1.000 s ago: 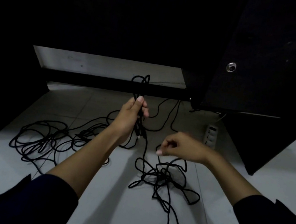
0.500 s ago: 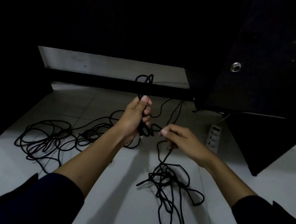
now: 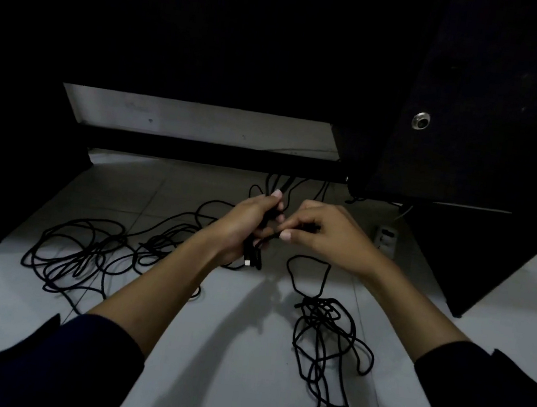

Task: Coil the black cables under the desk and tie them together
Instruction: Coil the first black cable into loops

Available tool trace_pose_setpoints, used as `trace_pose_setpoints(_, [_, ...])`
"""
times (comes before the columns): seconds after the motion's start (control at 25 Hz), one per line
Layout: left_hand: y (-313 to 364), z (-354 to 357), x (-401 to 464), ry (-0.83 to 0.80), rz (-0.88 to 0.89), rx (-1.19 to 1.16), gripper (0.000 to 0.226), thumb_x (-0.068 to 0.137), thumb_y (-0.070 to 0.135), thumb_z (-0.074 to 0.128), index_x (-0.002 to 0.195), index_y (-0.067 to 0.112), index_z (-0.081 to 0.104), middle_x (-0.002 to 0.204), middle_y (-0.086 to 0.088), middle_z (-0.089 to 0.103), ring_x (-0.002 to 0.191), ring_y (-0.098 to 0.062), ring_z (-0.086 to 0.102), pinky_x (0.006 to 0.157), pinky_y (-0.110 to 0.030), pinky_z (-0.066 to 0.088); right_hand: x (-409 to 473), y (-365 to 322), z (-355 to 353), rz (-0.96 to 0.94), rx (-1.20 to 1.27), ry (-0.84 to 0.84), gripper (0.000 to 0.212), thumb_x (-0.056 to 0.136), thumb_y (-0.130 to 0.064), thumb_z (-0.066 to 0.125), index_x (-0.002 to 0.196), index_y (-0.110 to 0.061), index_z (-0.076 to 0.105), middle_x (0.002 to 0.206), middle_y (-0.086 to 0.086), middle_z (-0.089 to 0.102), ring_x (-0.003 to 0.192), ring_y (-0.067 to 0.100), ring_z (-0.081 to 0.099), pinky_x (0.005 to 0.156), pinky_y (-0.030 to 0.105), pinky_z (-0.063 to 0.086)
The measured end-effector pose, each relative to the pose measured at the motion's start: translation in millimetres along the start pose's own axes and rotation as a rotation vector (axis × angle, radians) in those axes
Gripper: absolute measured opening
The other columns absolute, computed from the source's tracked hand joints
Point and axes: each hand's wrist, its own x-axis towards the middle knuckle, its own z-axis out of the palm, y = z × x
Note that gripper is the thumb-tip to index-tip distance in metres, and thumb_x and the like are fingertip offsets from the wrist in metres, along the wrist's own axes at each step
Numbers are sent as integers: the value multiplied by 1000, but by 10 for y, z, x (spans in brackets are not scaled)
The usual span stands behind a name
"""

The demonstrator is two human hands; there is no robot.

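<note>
My left hand point(image 3: 246, 224) grips a folded bunch of black cable point(image 3: 253, 256); loops stick out above the fist and a plug end hangs below it. My right hand point(image 3: 328, 235) pinches a strand of the same cable right beside the left fingers. From there the cable drops to a loose tangle point(image 3: 324, 340) on the floor at the right. A second heap of black cable point(image 3: 83, 254) lies spread out on the tiles at the left.
Dark desk panels stand at the left point(image 3: 6, 186) and right point(image 3: 475, 258), with a crossbar point(image 3: 215, 155) behind the hands. A white power strip point(image 3: 386, 240) lies on the floor by the right panel. Pale floor tiles point(image 3: 223, 351) stretch toward me.
My right hand has risen from the floor tangle and moved left with a strand until it meets the left hand. The bunch in the left hand sits lower.
</note>
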Motion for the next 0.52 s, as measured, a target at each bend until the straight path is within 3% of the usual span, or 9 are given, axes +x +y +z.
trace_pose_setpoints(0.16, [20, -22, 0, -6, -84, 72, 36, 98, 48, 40, 78, 18, 49, 59, 5, 46, 41, -7, 33, 42, -20, 28, 7, -45, 32, 23, 22, 149, 24, 80, -19, 76, 92, -16, 56, 80, -7, 64, 73, 1, 60, 64, 17, 46])
trace_pose_setpoints(0.24, [-27, -60, -3, -74, -66, 244, 45, 91, 61, 46, 88, 17, 50, 66, 6, 47, 46, -6, 32, 44, -20, 25, 20, -54, 19, -9, -23, 192, 29, 79, -15, 75, 90, -14, 48, 79, -3, 64, 69, 4, 60, 61, 22, 47])
trace_pose_setpoints(0.32, [-64, -79, -17, -160, -39, 352, 47, 86, 59, 56, 96, 14, 47, 68, 6, 47, 44, -2, 32, 41, -16, 26, 40, -52, 16, -61, -76, 172, 23, 81, -8, 70, 90, -12, 49, 80, 0, 64, 72, 6, 61, 60, 25, 50])
trace_pose_setpoints(0.52, [-30, -158, -66, -344, -139, 303, 24, 90, 38, 60, 78, 23, 46, 53, 10, 29, 43, -2, 23, 39, -15, 19, 39, -19, -62, -76, -43, 99, 18, 82, -11, 71, 95, -14, 58, 86, -8, 63, 79, -4, 59, 66, 7, 43])
